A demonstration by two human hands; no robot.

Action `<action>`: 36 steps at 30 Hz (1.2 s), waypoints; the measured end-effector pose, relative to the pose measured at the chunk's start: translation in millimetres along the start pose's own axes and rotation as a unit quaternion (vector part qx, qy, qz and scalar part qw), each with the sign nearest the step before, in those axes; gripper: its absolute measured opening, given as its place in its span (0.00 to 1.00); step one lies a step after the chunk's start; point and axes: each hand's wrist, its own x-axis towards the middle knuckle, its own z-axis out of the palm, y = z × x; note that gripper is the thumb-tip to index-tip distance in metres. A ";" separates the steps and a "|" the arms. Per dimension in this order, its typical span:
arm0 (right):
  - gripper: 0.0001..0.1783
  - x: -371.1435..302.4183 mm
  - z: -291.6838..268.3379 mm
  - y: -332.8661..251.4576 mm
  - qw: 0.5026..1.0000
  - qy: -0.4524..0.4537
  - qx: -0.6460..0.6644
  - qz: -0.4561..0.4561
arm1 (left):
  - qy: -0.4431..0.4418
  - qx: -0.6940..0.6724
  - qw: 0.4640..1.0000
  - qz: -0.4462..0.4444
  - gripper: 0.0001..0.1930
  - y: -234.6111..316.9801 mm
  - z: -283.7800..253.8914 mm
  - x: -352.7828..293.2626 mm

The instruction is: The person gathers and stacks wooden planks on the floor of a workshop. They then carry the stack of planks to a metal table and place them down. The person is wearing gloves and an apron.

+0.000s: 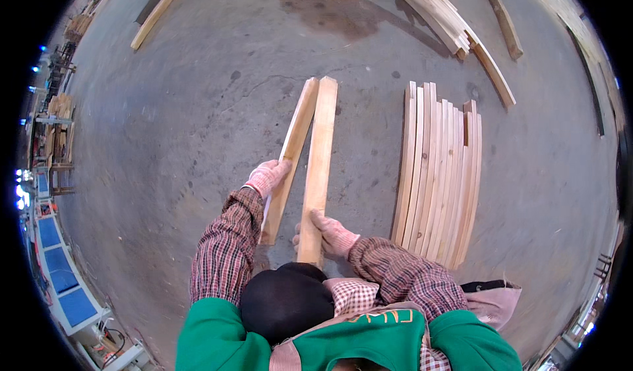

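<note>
Two wooden boards stretch away in front of me, close together at their far ends and spread apart at the near ends. My left hand (269, 176), in a pale pink glove, is closed round the left board (298, 126) near its middle. The right board (321, 147) is gripped near its close end by my gloved right hand (331, 234), thumb on top and fingers partly hidden beneath. To the right of it lies a row of several long boards (438, 173), side by side on the concrete floor.
More timber (438, 8) lies at the far right, with a single board (501, 15) beyond it. A short board (157, 16) rests at the far left. Along the left edge stands a machine with blue panels (62, 269). A long dark strip (585, 74) runs along the right.
</note>
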 end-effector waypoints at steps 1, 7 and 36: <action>0.35 4.1 8.8 4.0 0.998 0.034 -0.055 0.011 | 0.012 0.001 1.000 -0.001 0.35 -3.8 7.4 3.9; 0.32 47.3 12.9 -13.2 0.912 0.079 -0.401 0.036 | 0.028 0.079 0.996 -0.020 0.39 55.9 31.4 -13.2; 0.48 -85.4 83.4 -177.0 0.467 0.234 -0.841 -0.144 | 0.190 -0.161 0.762 0.598 0.11 139.7 -57.6 -52.0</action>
